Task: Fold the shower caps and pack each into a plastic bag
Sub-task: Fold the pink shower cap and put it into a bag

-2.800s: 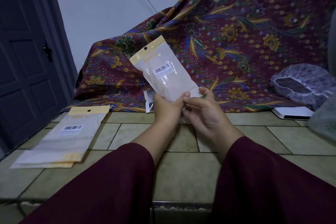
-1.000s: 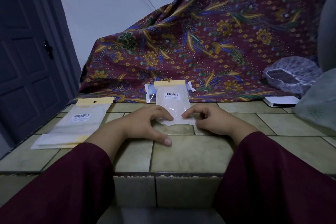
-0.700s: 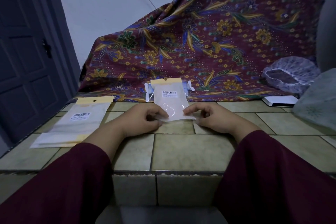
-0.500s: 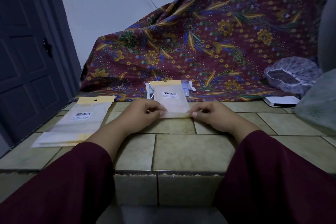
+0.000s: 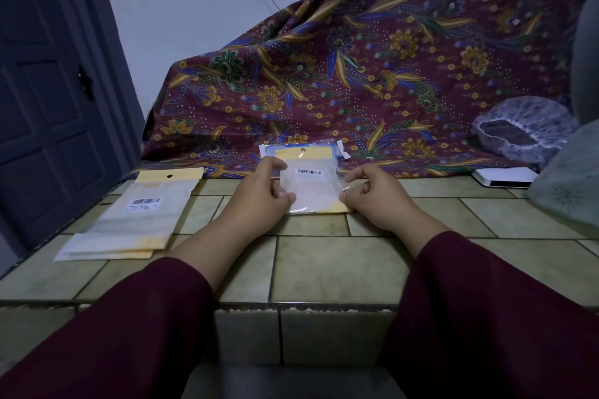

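A clear plastic bag [image 5: 310,186] with a yellow header and a barcode label lies flat on the tiled counter [image 5: 324,266], something white packed inside it. A yellow strip runs along its folded near edge. My left hand [image 5: 261,193] pinches the bag's lower left edge, index finger lifted above it. My right hand [image 5: 372,196] has curled fingers and pinches the lower right corner. A loose patterned shower cap [image 5: 522,133] sits on the floral cloth at the right.
A stack of flat plastic bags [image 5: 136,217] lies at the left of the counter. Another packet [image 5: 334,147] with blue in it lies behind the held bag. A white flat box [image 5: 502,176] and a pale crumpled plastic piece [image 5: 570,185] are at the right. A dark door [image 5: 42,107] stands left.
The bag was held up in the air, then laid on the counter. Its near flap has been folded over, and both hands have slid out to the bag's lower corners.
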